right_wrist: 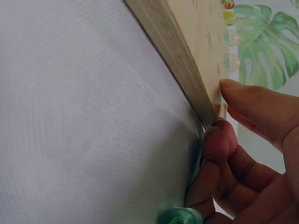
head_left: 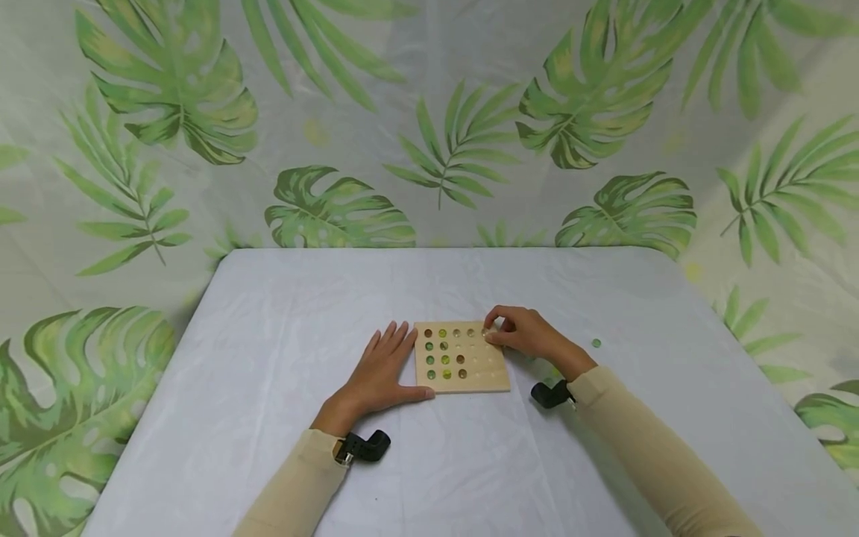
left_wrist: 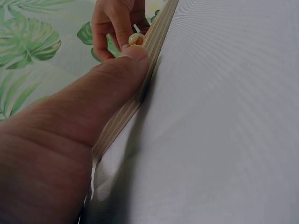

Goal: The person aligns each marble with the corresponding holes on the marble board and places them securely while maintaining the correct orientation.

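Observation:
A pale wooden board [head_left: 479, 384] with rows of round hollows lies on the table, marbles filling several of them. My left hand [head_left: 382, 373] is spread along the board's left side, fingertips at its edge and thumb on the near left corner. At the far right corner, my right hand [head_left: 530, 333] pinches a clear marble [head_left: 486, 335] between thumb and forefinger, over the last hollow of the far row. Fingers mostly cover that marble; the right wrist view hides it. Clear marbles [right_wrist: 231, 62] stand beside it in that row. Brown, green and yellow marbles [head_left: 445, 359] fill columns toward the left.
A loose green marble [head_left: 596, 343] lies on the white tablecloth [head_left: 302, 298] right of my right hand. Another green marble [right_wrist: 180, 215] shows beneath that hand in the right wrist view. Behind the table hangs a leaf-patterned cloth [head_left: 470, 216].

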Motion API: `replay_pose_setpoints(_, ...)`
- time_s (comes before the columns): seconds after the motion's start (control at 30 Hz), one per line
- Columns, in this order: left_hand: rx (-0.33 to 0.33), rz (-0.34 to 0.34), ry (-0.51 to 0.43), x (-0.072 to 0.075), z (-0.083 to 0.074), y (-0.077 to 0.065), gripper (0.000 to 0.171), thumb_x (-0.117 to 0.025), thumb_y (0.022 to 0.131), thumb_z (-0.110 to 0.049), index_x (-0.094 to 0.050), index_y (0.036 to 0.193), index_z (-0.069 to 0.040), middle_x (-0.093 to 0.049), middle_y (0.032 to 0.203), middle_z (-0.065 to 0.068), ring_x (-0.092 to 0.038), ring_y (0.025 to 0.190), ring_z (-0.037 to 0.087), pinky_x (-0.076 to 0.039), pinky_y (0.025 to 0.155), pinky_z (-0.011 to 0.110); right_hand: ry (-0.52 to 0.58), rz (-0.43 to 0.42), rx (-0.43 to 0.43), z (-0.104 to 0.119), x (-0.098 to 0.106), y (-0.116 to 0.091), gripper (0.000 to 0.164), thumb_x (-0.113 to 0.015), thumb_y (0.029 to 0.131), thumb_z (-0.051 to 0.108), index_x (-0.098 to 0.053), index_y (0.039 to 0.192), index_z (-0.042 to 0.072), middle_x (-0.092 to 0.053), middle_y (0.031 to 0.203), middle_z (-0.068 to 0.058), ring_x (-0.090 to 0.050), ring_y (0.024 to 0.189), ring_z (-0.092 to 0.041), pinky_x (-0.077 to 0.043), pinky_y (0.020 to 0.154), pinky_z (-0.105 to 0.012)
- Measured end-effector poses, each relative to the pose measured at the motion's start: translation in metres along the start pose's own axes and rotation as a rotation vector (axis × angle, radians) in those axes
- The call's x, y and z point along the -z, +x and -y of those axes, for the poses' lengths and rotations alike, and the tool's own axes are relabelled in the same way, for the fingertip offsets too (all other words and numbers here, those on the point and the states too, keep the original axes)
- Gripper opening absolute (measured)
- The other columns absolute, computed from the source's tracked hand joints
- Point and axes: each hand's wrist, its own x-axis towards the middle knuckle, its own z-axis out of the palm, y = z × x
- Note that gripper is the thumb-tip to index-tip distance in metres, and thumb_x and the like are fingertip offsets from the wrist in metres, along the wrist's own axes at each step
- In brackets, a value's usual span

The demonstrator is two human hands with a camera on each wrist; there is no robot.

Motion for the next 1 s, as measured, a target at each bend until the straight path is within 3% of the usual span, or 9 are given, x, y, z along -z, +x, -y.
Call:
replay_pose_setpoints(0.27, -0.006, -0.002, -0.022, 0.004, 0.001, 0.001, 0.112, -0.063, 0.074, -0.073, -0.019, 0.155, -0.011, -0.014, 0.161, 0.009, -0.003, 0.148, 0.024, 0.0, 0.119, 0.043, 0.007, -0.002, 0.032, -0.002, 0.006, -0.001, 0.021, -0.07, 0.09, 0.029, -0.066, 0.109, 0.018, -0.061, 0.077, -0.002, -0.051, 0.066, -0.017, -0.043, 0.059, -0.03)
replay_pose_setpoints(0.5, 0.003, -0.002, -0.017, -0.001, 0.001, 0.0, 0.112, -0.063, 0.073, -0.075, -0.019, 0.155, -0.011, -0.013, 0.161, 0.008, -0.003, 0.148, 0.024, -0.001, 0.119, 0.042, 0.042, -0.02, 0.059, -0.002, 0.015, -0.009, 0.023, -0.07, 0.09, 0.023, -0.066, 0.11, 0.013, -0.064, 0.079, -0.006, -0.054, 0.066, -0.019, -0.046, 0.06, -0.032)
replay_pose_setpoints(0.77, -0.008, -0.01, -0.002, 0.002, -0.001, 0.002, 0.111, -0.063, 0.074, -0.074, -0.019, 0.155, -0.01, -0.014, 0.16, 0.01, -0.004, 0.148, 0.026, -0.002, 0.119, 0.044, 0.056, -0.039, 0.053, -0.008, 0.024, -0.017, 0.021, -0.069, 0.091, 0.025, -0.065, 0.109, 0.016, -0.064, 0.079, -0.008, -0.053, 0.064, -0.019, -0.045, 0.058, -0.032)
replay_pose_setpoints(1.0, -0.001, -0.021, -0.002, 0.0, -0.002, 0.0, 0.112, -0.064, 0.073, -0.073, -0.021, 0.154, -0.009, -0.016, 0.16, 0.01, -0.005, 0.148, 0.026, -0.003, 0.119, 0.044, 0.051, -0.063, 0.066, -0.016, 0.024, -0.029, 0.023, -0.07, 0.09, 0.028, -0.067, 0.108, 0.015, -0.061, 0.078, -0.002, -0.051, 0.064, -0.018, -0.043, 0.058, -0.03)
